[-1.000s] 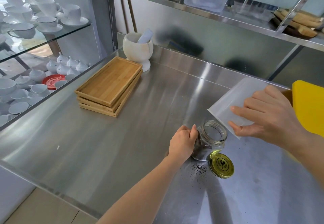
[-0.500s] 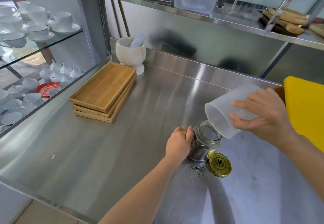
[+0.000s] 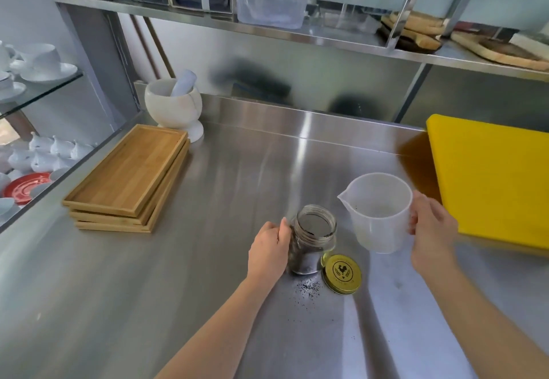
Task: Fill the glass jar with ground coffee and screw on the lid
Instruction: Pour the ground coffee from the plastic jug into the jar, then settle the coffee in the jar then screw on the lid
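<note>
- The left hand [image 3: 269,249] has its fingers [image 3: 284,230] wrapped round the side of the glass jar [image 3: 312,240], gripping it where it stands upright on the steel bench [image 3: 178,274].
- The jar's mouth is open and dark ground coffee [image 3: 306,260] fills it most of the way up.
- The right hand [image 3: 433,231] grasps a translucent plastic jug [image 3: 377,212] by its far side, fingers [image 3: 416,221] curled on the wall; the jug is upright, spout turned toward the jar, and looks almost empty.
- The jug is just beside the jar, to the right of the left fingers; whether its base touches the bench I cannot tell.
- The gold lid [image 3: 341,273] lies flat on the bench, touching or nearly touching the jar's foot, between the two hands and nearer the left fingers.
- Spilled coffee grains [image 3: 307,286] dot the bench just below the jar.
- A yellow board [image 3: 490,176] lies beyond the right fingers; stacked wooden trays [image 3: 127,179] sit well apart, left of the left fingers.
</note>
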The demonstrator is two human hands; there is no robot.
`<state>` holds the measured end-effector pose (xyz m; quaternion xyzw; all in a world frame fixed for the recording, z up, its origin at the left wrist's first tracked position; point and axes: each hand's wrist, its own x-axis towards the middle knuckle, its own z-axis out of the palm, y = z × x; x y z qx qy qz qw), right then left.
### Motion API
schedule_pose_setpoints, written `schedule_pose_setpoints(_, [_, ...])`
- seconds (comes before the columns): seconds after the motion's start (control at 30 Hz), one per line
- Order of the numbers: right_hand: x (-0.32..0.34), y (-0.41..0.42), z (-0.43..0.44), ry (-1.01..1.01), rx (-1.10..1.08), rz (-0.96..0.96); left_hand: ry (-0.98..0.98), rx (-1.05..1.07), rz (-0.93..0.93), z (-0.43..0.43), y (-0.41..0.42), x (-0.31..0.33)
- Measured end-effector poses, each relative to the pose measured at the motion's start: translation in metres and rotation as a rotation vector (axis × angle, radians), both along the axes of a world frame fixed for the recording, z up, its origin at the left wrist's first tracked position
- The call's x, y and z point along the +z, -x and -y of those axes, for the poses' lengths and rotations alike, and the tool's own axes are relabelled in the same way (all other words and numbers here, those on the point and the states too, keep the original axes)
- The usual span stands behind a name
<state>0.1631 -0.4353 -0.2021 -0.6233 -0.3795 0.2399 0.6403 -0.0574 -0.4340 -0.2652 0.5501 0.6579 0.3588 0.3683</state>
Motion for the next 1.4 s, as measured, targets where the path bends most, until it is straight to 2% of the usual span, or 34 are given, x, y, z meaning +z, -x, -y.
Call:
schedule_pose_setpoints(0.1, [-0.025, -0.012, 0.005, 0.054, -0.054, -0.137, -0.015, 0.005, 0.003, -0.001, 0.001, -0.003])
schedule_pose_setpoints(0.23, [-0.042, -0.018, 0.013, 0.123, -0.119, -0.214, -0.020, 0.010, -0.006, -0.002, 0.001, -0.003])
schedule_pose_setpoints(0.77, [-0.070, -0.036, 0.016, 0.248, -0.134, -0.351, -0.038, 0.045, -0.008, 0.004, -0.002, 0.002])
schedule_pose_setpoints(0.87, [-0.066, -0.036, 0.018, 0.213, -0.250, -0.257, -0.046, 0.058, 0.002, 0.005, -0.004, 0.003])
schedule_pose_setpoints(0.97, [-0.050, -0.027, 0.020, 0.088, -0.272, 0.001, -0.039, 0.069, 0.032, 0.007, -0.006, 0.004])
schedule_pose_setpoints(1.07, [-0.029, -0.011, 0.023, -0.040, -0.141, 0.243, -0.010, 0.082, 0.034, 0.009, -0.007, 0.005])
schedule_pose_setpoints(1.2, [-0.012, 0.013, 0.027, -0.158, 0.093, 0.440, 0.030, 0.118, 0.024, 0.012, -0.011, 0.007])
schedule_pose_setpoints(1.3, [-0.018, 0.035, 0.032, -0.120, 0.302, 0.492, 0.073, 0.146, 0.011, 0.013, -0.012, 0.008])
schedule_pose_setpoints(1.4, [-0.039, 0.055, 0.038, 0.064, 0.455, 0.442, 0.095, 0.132, 0.049, 0.012, -0.011, 0.006])
